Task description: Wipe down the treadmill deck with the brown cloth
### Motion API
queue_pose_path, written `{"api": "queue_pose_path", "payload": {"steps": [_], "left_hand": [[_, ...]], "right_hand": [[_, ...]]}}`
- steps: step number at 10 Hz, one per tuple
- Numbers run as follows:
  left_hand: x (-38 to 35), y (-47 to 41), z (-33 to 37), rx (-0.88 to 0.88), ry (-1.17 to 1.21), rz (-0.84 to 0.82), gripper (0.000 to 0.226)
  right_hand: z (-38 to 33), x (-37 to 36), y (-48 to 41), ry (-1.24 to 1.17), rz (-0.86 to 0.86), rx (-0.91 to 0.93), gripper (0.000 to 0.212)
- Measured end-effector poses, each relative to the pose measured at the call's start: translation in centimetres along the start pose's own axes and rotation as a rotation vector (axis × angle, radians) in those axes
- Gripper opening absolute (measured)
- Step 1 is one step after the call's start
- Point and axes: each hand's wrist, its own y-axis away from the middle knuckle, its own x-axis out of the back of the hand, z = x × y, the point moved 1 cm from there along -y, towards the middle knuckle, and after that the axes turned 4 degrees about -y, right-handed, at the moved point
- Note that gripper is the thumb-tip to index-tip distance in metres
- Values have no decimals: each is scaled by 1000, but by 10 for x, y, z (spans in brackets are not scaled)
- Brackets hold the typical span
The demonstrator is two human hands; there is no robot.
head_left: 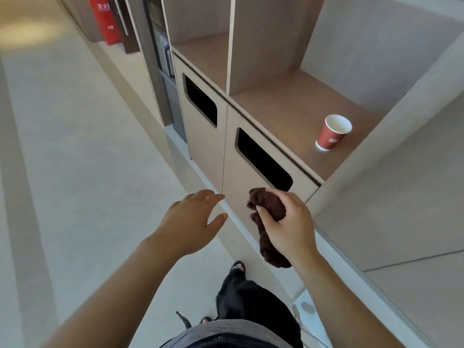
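The right hand (pixel 288 222) grips the cloth (pixel 270 204), fingers and thumb curled round its bunched upper end, in the air in front of a cabinet (pixel 206 126) and just below its near slot (pixel 263 159). The left hand (pixel 190 222) is apart from it on the left, holding nothing, fingers spread and reaching forward over the floor (pixel 88 146). No treadmill is in view, so the step in hand looks like carrying the cloth there. To do that well, the grip should be firm enough that the tail cannot slip free, and the free left hand could open the wad into a flat pad before wiping (a bunched cloth cleans only a narrow line). The cloth's long axis runs far to near: the wadded head points toward the cabinet and the loose tail hangs toward the person's feet. A red cup (pixel 332 133) stands on the shelf (pixel 288 114) far right, well apart.
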Motion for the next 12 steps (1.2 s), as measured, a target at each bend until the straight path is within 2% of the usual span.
{"api": "queue_pose_path", "payload": {"steps": [2,4,5,8,10,12], "left_hand": [[33,-124,-29,-6,1,81,51],[60,-225,-41,-23,53,89,48],[66,-263,-44,-81,68,52,47],[99,-375,-52,-380,8,-28,44],[117,-423,-70,-526,9,-85,42],[122,-456,-79,-683,-28,-189,46]], "right_hand": [[1,-20,-131,3,13,34,32],[7,-16,-225,46,60,14,32],[11,-16,-256,82,78,-27,33],[18,-22,-364,237,326,-134,36],[37,-35,-402,329,280,-365,43],[25,-51,-383,295,440,-382,39]]}}
